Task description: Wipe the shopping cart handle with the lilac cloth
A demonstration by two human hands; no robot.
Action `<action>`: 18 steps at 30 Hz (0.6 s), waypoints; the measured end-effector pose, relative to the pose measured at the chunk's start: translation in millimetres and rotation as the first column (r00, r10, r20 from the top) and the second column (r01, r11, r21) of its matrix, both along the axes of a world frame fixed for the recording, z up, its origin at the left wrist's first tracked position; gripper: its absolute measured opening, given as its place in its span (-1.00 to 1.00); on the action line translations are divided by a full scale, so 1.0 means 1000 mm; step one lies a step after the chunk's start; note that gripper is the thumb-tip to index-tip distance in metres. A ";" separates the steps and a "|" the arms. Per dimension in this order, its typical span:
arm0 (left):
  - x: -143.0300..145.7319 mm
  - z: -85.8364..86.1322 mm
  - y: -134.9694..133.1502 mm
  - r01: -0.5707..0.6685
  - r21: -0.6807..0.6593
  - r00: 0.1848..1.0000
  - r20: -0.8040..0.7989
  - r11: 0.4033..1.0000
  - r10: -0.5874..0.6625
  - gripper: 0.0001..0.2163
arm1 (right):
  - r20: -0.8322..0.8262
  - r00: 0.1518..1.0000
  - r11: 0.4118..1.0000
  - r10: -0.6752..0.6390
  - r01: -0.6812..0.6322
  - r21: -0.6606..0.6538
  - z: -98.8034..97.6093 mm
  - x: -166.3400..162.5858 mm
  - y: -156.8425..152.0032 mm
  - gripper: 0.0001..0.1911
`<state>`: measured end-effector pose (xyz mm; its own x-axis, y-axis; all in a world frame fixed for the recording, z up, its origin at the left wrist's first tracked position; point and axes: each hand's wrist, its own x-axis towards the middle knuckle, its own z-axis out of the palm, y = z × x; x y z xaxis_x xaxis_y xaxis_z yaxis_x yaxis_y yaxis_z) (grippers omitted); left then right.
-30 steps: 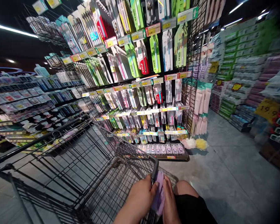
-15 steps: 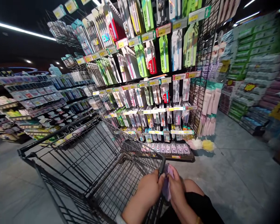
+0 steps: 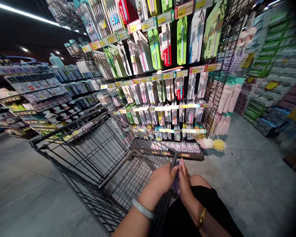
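Note:
My left hand (image 3: pixel 162 180) and my right hand (image 3: pixel 185 182) are pressed together around a small purple item (image 3: pixel 175 183) just behind the near corner of a dark wire shopping cart (image 3: pixel 98 158). Both hands have their fingers closed on the purple item, which is mostly hidden between them. A pale bangle sits on my left wrist and a gold bracelet on my right. The cart basket looks bare inside. My knee in black clothing is under the hands.
A wire rack of hanging toothbrush packs with yellow price tags (image 3: pixel 162 82) stands right ahead of the cart. Shelves of small goods (image 3: pixel 34 95) run along the left. Stacked tissue packs (image 3: pixel 268 65) fill the right. Bath sponges (image 3: pixel 212 144) lie on the grey floor by the rack.
The view has pulled back and tilted, showing more of my forearms and both bracelets. My hands have closed tighter over the purple item, so less of it shows.

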<state>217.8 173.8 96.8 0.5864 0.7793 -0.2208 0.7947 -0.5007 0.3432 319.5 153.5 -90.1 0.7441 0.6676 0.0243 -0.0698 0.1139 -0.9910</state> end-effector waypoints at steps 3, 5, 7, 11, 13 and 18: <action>-0.001 -0.003 0.000 -0.010 0.000 1.000 0.010 1.000 0.010 -0.41 | -0.019 0.999 0.993 -0.045 0.043 -0.112 -0.003 -0.007 -0.007 -0.29; -0.003 -0.004 0.001 -0.016 -0.006 1.000 0.021 1.000 0.016 -0.40 | -0.118 0.992 0.996 -0.043 0.033 -0.086 0.001 -0.008 -0.010 -0.32; -0.004 -0.004 0.000 -0.018 -0.023 0.999 0.039 1.000 0.019 -0.40 | -0.229 0.973 1.000 -0.028 0.030 0.005 0.020 -0.006 -0.011 -0.36; -0.004 -0.004 0.001 -0.035 -0.060 0.998 0.055 0.998 0.039 -0.37 | -0.091 0.996 0.981 -0.022 0.039 0.188 0.079 0.009 -0.008 -0.50; -0.004 -0.005 0.001 -0.042 -0.070 0.997 0.057 0.997 0.046 -0.36 | 0.075 0.997 0.979 -0.016 0.000 0.205 0.091 0.016 -0.006 -0.56; -0.005 -0.008 0.002 -0.023 -0.061 0.997 0.074 0.998 0.028 -0.37 | 0.000 0.999 0.998 -0.046 0.046 0.050 0.051 0.009 -0.005 -0.55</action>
